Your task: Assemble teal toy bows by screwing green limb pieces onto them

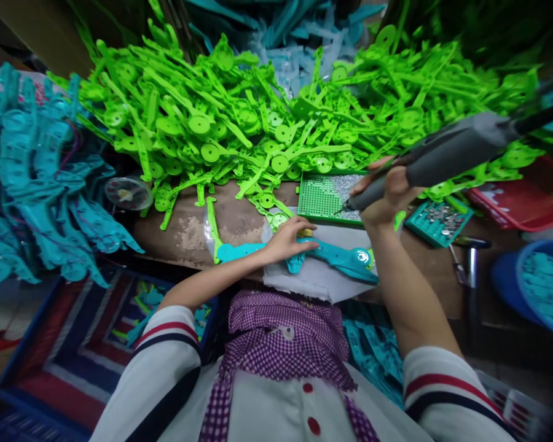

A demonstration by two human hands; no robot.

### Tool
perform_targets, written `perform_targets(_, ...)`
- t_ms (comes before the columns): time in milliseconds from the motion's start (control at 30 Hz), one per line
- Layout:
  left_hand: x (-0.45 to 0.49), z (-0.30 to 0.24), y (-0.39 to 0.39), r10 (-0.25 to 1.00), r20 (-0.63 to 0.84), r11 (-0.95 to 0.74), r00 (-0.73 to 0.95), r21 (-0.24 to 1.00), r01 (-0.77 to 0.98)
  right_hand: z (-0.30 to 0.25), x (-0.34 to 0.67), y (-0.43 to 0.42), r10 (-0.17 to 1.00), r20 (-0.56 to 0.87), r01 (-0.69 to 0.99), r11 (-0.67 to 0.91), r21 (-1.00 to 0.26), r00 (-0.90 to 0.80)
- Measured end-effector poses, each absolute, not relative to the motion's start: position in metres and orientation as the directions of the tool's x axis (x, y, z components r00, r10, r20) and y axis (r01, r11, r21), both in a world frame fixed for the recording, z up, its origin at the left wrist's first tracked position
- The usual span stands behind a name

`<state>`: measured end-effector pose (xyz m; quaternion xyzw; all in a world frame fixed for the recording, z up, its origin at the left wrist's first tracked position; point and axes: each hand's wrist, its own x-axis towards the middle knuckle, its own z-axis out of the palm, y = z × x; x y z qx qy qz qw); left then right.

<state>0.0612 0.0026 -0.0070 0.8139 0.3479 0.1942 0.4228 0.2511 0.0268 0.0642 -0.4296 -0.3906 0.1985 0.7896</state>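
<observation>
My left hand (289,239) presses down on a teal plastic toy part (336,256) that lies on a white cloth (304,279) at the near edge of the wooden bench; its fingers are curled over the part. My right hand (389,193) is wrapped round a grey electric screwdriver (447,153), whose tip points down at a green perforated screw tray (325,196) holding small silver screws.
A large heap of bright green plastic parts (258,116) covers the back of the bench. Teal parts (32,178) pile up at left. A small teal tray of screws (437,221), a red tray (525,202) and a blue tub (534,288) sit at right.
</observation>
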Motion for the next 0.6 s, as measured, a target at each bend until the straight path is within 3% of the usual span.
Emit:
perform_targets(267, 0.081, -0.01, 0.007, 0.786, 0.092, -0.36, 0.611, 0.872, 0.333, 0.072, 0.22, -0.009, 0.793, 0.377, -0.097, 0.474, -0.875, 0.479)
perform_targets(600, 0.085, -0.005, 0.007, 0.746, 0.099, -0.45, 0.658, 0.803, 0.39, 0.066, 0.222, -0.015, 0.811, 0.377, 0.027, 0.41, -0.912, 0.447)
